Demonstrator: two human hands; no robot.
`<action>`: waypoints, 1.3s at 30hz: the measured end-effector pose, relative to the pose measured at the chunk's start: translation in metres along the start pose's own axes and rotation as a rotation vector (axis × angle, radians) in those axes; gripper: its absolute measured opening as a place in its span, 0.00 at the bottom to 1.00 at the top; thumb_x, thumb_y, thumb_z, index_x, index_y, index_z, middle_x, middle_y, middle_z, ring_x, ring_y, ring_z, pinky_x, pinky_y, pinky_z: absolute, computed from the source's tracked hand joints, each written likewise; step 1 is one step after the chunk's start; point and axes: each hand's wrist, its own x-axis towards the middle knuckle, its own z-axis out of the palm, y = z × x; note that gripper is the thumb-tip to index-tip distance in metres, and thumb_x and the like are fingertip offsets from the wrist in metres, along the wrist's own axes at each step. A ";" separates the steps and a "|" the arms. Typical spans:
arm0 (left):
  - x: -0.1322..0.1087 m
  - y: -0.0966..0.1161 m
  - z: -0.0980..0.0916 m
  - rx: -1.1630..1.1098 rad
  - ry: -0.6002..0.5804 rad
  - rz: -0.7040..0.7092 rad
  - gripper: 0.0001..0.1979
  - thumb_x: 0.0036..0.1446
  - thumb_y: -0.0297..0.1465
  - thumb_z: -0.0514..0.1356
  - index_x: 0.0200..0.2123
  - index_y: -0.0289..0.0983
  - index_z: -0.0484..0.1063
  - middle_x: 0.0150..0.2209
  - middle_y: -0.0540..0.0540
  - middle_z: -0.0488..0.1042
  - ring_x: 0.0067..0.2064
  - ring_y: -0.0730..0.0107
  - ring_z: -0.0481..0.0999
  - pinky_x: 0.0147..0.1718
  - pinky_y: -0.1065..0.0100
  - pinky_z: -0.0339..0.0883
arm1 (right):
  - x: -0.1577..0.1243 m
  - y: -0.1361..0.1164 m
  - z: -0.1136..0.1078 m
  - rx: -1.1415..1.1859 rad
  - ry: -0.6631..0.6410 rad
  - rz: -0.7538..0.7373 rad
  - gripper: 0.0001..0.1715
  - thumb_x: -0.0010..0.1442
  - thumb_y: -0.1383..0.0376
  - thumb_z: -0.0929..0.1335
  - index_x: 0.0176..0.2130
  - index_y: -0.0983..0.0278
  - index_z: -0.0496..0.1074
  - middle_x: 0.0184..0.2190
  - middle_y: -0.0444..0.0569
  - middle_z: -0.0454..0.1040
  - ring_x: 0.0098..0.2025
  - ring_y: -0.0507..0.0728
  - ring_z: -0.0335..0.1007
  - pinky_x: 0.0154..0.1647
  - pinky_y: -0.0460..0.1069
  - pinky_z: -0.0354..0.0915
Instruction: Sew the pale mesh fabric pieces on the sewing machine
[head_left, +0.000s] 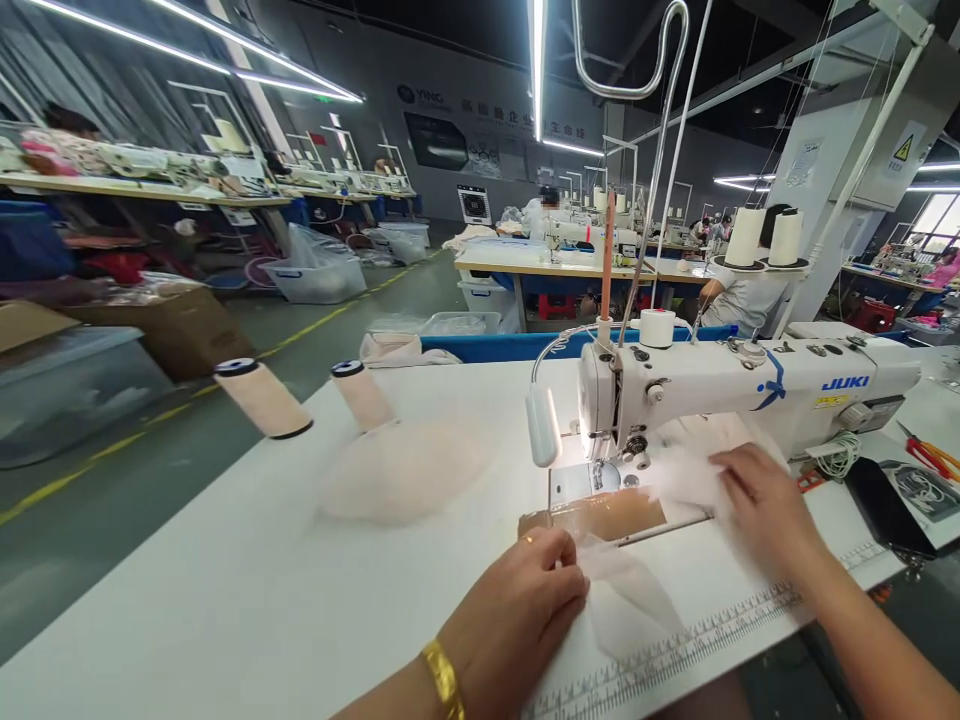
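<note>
My left hand (517, 600), with a gold bracelet at the wrist, has its fingers closed on the edge of a sheer pale fabric piece (637, 600) at the table's front. Slightly blurred, my right hand (765, 500) pinches another sheer white fabric (690, 470) beneath the sewing machine's arm. The white JUKI sewing machine (720, 380) stands between and beyond my hands. Its needle and presser foot (598, 472) are over the metal plate, with no cloth visible under them. Brown tape (600, 515) covers the bed just in front. Whether the two fabrics are joined cannot be told.
A blurred pale fabric stack (405, 470) lies left on the white table (225, 590), near two thread cones (262, 400). A lamp (543, 425) hangs by the needle. A printed ruler (675, 635) runs along the front edge. Orange-handled scissors (934, 455) and a black tray (889, 510) lie right.
</note>
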 end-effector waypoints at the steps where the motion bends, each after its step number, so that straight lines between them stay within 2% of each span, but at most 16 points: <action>1: -0.001 0.000 -0.003 0.004 0.000 0.004 0.18 0.65 0.25 0.52 0.25 0.40 0.76 0.34 0.44 0.74 0.34 0.65 0.72 0.32 0.66 0.67 | 0.006 0.010 -0.009 -0.049 0.050 0.034 0.16 0.69 0.69 0.62 0.47 0.62 0.78 0.42 0.58 0.77 0.45 0.66 0.73 0.49 0.61 0.69; 4: -0.006 0.000 -0.010 0.001 -0.035 0.009 0.18 0.67 0.25 0.52 0.30 0.41 0.78 0.36 0.45 0.75 0.35 0.64 0.73 0.34 0.65 0.68 | 0.007 0.014 -0.029 -0.285 0.199 0.090 0.16 0.67 0.70 0.64 0.49 0.62 0.78 0.50 0.64 0.76 0.52 0.73 0.67 0.54 0.69 0.61; 6: -0.009 -0.002 -0.011 -0.013 -0.058 0.003 0.17 0.68 0.26 0.52 0.33 0.42 0.78 0.38 0.45 0.75 0.37 0.64 0.74 0.36 0.65 0.69 | -0.005 -0.006 -0.027 -0.380 0.237 -0.005 0.16 0.68 0.71 0.63 0.50 0.61 0.77 0.50 0.62 0.76 0.51 0.72 0.67 0.53 0.68 0.59; 7: -0.010 -0.002 -0.010 -0.023 -0.066 -0.001 0.16 0.68 0.25 0.51 0.35 0.42 0.78 0.39 0.45 0.76 0.38 0.63 0.75 0.37 0.65 0.69 | -0.013 -0.021 -0.021 -0.312 0.213 -0.095 0.15 0.68 0.70 0.64 0.49 0.60 0.76 0.47 0.59 0.76 0.49 0.70 0.67 0.52 0.66 0.61; 8: -0.010 -0.003 -0.009 -0.034 -0.073 -0.008 0.15 0.68 0.25 0.51 0.35 0.42 0.77 0.39 0.45 0.76 0.39 0.63 0.75 0.38 0.64 0.69 | -0.022 -0.037 -0.012 -0.161 0.114 -0.185 0.14 0.69 0.69 0.64 0.49 0.59 0.75 0.45 0.57 0.76 0.48 0.67 0.68 0.50 0.62 0.64; 9: -0.010 -0.003 -0.008 -0.045 -0.074 -0.020 0.14 0.67 0.25 0.52 0.36 0.41 0.77 0.39 0.45 0.76 0.40 0.62 0.75 0.39 0.64 0.69 | -0.030 -0.053 -0.001 -0.001 -0.039 -0.223 0.13 0.70 0.68 0.65 0.50 0.58 0.74 0.46 0.56 0.75 0.48 0.64 0.69 0.48 0.58 0.66; 11: -0.011 -0.002 -0.007 -0.070 -0.065 -0.063 0.12 0.64 0.24 0.52 0.38 0.41 0.74 0.39 0.45 0.76 0.41 0.60 0.76 0.40 0.62 0.70 | -0.044 -0.080 0.024 0.184 -0.284 -0.240 0.08 0.68 0.65 0.67 0.47 0.59 0.74 0.46 0.54 0.75 0.44 0.62 0.70 0.42 0.54 0.68; 12: -0.011 -0.001 -0.007 -0.083 -0.053 -0.093 0.11 0.62 0.24 0.52 0.39 0.41 0.73 0.39 0.45 0.76 0.42 0.59 0.76 0.40 0.61 0.69 | -0.048 -0.089 0.034 0.207 -0.369 -0.239 0.03 0.67 0.65 0.68 0.42 0.59 0.73 0.41 0.51 0.75 0.40 0.60 0.70 0.38 0.52 0.66; 14: -0.011 0.001 -0.011 -0.119 -0.041 -0.181 0.09 0.60 0.25 0.53 0.40 0.41 0.70 0.39 0.46 0.76 0.41 0.59 0.75 0.41 0.60 0.69 | -0.049 -0.100 0.048 0.272 -0.433 -0.154 0.07 0.68 0.67 0.66 0.36 0.60 0.71 0.35 0.48 0.74 0.37 0.59 0.69 0.36 0.51 0.64; 18: -0.010 0.003 -0.023 -0.266 -0.127 -0.412 0.07 0.63 0.34 0.57 0.43 0.41 0.67 0.39 0.48 0.76 0.37 0.62 0.75 0.39 0.61 0.68 | -0.036 -0.102 0.047 0.530 -0.434 0.134 0.13 0.72 0.62 0.64 0.35 0.61 0.71 0.33 0.45 0.73 0.35 0.56 0.68 0.37 0.49 0.63; 22: -0.002 0.003 -0.027 -0.558 -0.176 -0.579 0.20 0.61 0.44 0.60 0.51 0.40 0.66 0.38 0.47 0.77 0.36 0.63 0.75 0.37 0.62 0.70 | -0.030 -0.104 0.040 0.738 -0.440 0.352 0.17 0.72 0.54 0.65 0.37 0.60 0.76 0.32 0.45 0.75 0.36 0.56 0.70 0.39 0.48 0.64; 26: 0.009 0.003 -0.021 -0.862 -0.153 -0.724 0.33 0.57 0.53 0.62 0.58 0.38 0.60 0.35 0.48 0.76 0.34 0.61 0.79 0.29 0.65 0.68 | -0.034 -0.104 0.042 0.871 -0.402 0.434 0.20 0.69 0.47 0.68 0.42 0.59 0.78 0.35 0.46 0.77 0.38 0.57 0.71 0.41 0.49 0.65; 29: 0.017 0.002 -0.017 -1.012 -0.123 -0.797 0.37 0.49 0.53 0.69 0.53 0.37 0.63 0.31 0.50 0.75 0.30 0.64 0.77 0.26 0.68 0.66 | -0.036 -0.104 0.043 0.921 -0.367 0.475 0.21 0.66 0.45 0.71 0.42 0.59 0.78 0.36 0.46 0.77 0.38 0.57 0.71 0.40 0.48 0.65; 32: 0.022 -0.002 -0.015 -1.055 -0.132 -0.744 0.28 0.43 0.48 0.73 0.39 0.36 0.70 0.25 0.54 0.70 0.27 0.71 0.71 0.25 0.71 0.61 | -0.036 -0.103 0.043 0.956 -0.403 0.461 0.21 0.66 0.45 0.71 0.40 0.60 0.78 0.35 0.46 0.77 0.38 0.57 0.70 0.40 0.48 0.65; 34: 0.024 -0.005 -0.016 -1.047 -0.139 -0.714 0.24 0.43 0.47 0.73 0.31 0.35 0.71 0.24 0.53 0.70 0.26 0.74 0.68 0.25 0.72 0.59 | -0.036 -0.099 0.043 0.949 -0.398 0.446 0.22 0.66 0.44 0.71 0.38 0.60 0.77 0.33 0.45 0.75 0.36 0.56 0.69 0.39 0.47 0.65; 39: 0.022 -0.013 -0.022 -1.072 -0.096 -0.770 0.24 0.41 0.48 0.74 0.29 0.36 0.71 0.26 0.51 0.74 0.25 0.74 0.68 0.24 0.72 0.59 | -0.038 -0.081 0.047 0.860 -0.248 0.459 0.22 0.70 0.46 0.67 0.35 0.60 0.73 0.28 0.42 0.68 0.31 0.54 0.66 0.35 0.46 0.65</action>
